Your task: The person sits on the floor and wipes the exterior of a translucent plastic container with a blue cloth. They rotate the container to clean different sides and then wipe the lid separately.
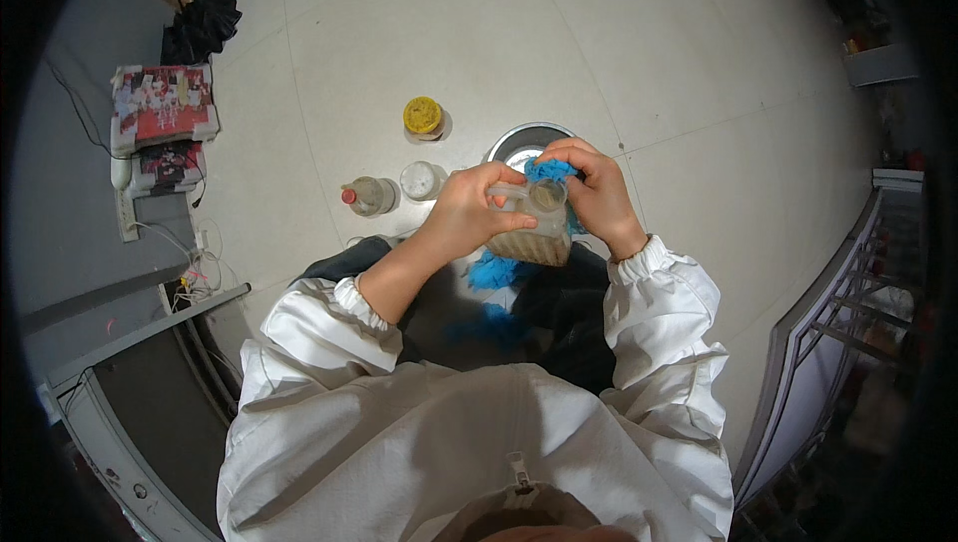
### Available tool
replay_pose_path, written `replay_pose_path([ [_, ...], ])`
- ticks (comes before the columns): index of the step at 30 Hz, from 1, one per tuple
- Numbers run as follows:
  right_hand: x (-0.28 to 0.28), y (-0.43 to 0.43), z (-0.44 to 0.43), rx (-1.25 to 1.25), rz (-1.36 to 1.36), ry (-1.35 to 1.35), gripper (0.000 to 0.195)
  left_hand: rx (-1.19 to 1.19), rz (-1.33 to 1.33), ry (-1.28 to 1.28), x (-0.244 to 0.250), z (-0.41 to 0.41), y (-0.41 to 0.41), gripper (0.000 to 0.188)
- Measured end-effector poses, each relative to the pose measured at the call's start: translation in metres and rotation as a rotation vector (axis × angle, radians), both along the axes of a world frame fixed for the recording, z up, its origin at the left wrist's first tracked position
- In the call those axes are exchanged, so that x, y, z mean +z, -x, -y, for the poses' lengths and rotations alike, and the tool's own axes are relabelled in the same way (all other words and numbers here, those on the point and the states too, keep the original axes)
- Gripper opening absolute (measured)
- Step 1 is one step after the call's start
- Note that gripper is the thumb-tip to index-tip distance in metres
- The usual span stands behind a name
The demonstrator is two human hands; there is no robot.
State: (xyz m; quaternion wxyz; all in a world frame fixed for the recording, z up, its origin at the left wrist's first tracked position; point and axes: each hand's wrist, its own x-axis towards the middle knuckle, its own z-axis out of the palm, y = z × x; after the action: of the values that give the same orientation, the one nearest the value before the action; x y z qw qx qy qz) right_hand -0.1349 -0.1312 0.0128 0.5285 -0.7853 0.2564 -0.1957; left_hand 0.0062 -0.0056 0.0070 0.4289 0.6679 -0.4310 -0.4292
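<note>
My left hand (pixel 479 205) grips a clear, stained jug (pixel 531 231) by its handle, with the thumb along its side. The round mouth of the jug faces up towards me, and brownish grime shows on its lower part. In my right hand (pixel 599 186) is a crumpled blue cloth (pixel 551 170), held at the rim of the jug's mouth. Behind both hands a round metal basin (pixel 530 134) stands on the floor, partly hidden by them. More blue cloth (pixel 494 270) lies below the jug, between my legs.
Left of my hands stand a bottle with a red cap (pixel 369 196), a white-topped jar (pixel 420 181) and a yellow-lidded jar (pixel 423 117). Wrapped packs (pixel 165 108), a black bag (pixel 202 25) and cables (pixel 202 280) line the left wall. A metal rack (pixel 861 302) stands at right.
</note>
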Motion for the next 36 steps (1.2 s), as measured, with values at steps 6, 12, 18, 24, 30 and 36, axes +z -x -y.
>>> replay_pose_path([
  [6,-0.005,0.001,-0.009,-0.108,-0.118,0.104,0.021,0.128,0.101,-0.010,0.001,-0.001,0.010,0.046],
  [12,-0.004,0.000,-0.018,-0.174,-0.115,0.319,0.021,0.234,0.189,0.007,-0.007,-0.004,0.011,0.046],
  [18,0.002,0.000,-0.030,-0.184,0.016,0.316,0.017,0.335,0.001,-0.010,-0.017,0.002,-0.009,0.043],
  [24,0.015,0.024,0.009,-0.226,0.115,-0.392,0.019,0.301,0.065,0.149,0.003,0.004,-0.011,0.045],
  [30,0.019,0.020,0.015,-0.311,0.269,-0.528,0.023,0.256,0.405,0.336,0.006,0.000,-0.008,0.046],
  [36,0.009,0.015,0.015,-0.339,0.230,-0.508,0.018,0.216,0.476,0.261,0.008,0.001,-0.006,0.046],
])
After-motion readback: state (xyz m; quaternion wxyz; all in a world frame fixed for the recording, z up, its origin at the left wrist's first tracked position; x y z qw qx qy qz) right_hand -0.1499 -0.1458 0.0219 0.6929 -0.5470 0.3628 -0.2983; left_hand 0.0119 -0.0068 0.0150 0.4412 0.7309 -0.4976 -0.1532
